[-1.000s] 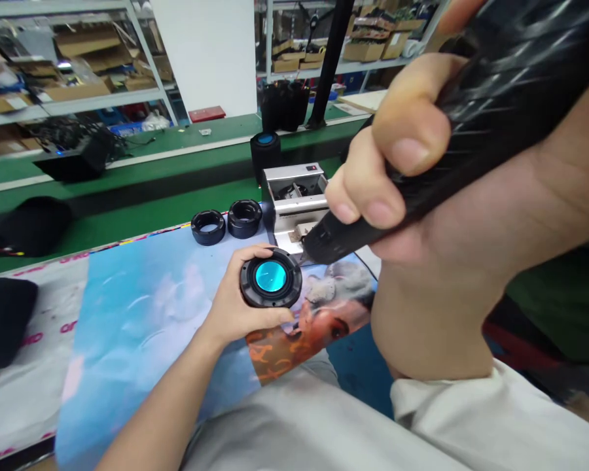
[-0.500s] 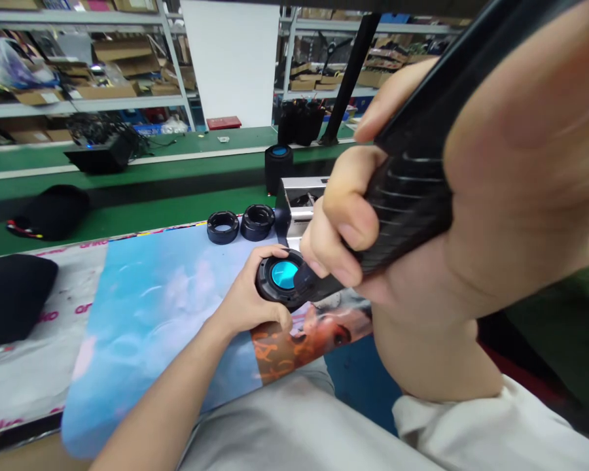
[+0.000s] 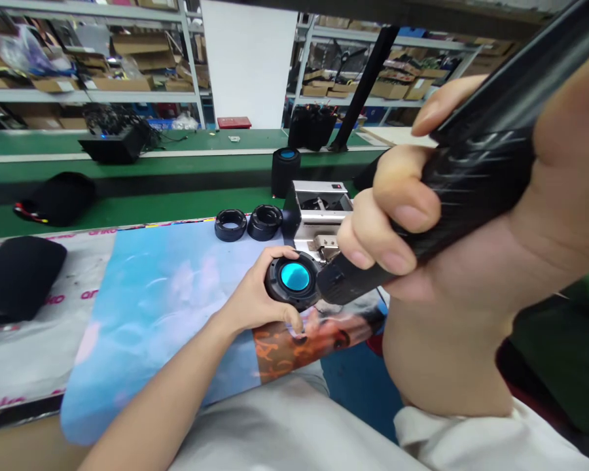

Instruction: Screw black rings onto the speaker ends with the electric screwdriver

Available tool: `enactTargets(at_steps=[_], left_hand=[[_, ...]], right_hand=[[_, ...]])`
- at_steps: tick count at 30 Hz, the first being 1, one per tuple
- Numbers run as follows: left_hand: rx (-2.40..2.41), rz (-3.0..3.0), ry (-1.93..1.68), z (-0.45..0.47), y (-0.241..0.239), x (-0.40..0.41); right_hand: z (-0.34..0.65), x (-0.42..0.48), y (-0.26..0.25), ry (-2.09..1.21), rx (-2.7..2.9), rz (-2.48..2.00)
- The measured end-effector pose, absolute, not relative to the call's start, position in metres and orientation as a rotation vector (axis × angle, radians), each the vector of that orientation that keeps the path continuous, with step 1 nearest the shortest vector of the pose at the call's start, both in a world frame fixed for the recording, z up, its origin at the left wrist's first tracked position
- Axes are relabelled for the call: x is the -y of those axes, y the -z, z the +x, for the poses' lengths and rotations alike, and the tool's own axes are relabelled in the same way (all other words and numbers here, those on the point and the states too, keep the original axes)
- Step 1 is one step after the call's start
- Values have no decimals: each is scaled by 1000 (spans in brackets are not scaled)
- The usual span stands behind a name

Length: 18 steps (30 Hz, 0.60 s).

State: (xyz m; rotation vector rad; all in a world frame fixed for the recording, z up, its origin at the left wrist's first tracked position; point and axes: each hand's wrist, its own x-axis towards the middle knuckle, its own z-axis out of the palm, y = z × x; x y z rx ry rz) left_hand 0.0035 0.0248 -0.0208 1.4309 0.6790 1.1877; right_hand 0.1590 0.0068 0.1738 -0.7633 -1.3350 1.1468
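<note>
My left hand (image 3: 255, 294) grips a round black speaker end (image 3: 294, 277) with a shiny blue disc in its middle, thumb and fingers around its rim. Close to the camera, my right hand (image 3: 471, 196) wraps around a black electric screwdriver (image 3: 485, 167) that has a ribbed, tape-like grip. Its lower end points down at the right rim of the speaker end; the bit is hidden, so I cannot tell whether it touches. Just beyond lie two black rings (image 3: 230, 224), and a silver screw feeder (image 3: 321, 203) stands to their right, partly behind my fingers.
A blue printed mat (image 3: 167, 294) covers the table front. Black fabric-covered pieces (image 3: 22, 278) lie at left. A black cylindrical speaker (image 3: 285, 171) stands behind the feeder. Farther back are a black device with cables (image 3: 112, 144), a dark post (image 3: 366, 85) and loaded shelves (image 3: 142, 85).
The screwdriver and my right hand have shifted right, so the blue disc shows more fully. My left hand still holds the speaker end. The whole view has shifted slightly.
</note>
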Motion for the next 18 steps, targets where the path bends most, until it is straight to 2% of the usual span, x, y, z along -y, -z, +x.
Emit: enactTargets(at_steps=[6,18], left_hand=[[-646,1437,-1166,3,22,-26],[-694,1448,-1167,3,20,-23]], right_hand=[[150,-18,-170,-1138,1154,-930],[149,-27,-163,-1142,1196,-889]])
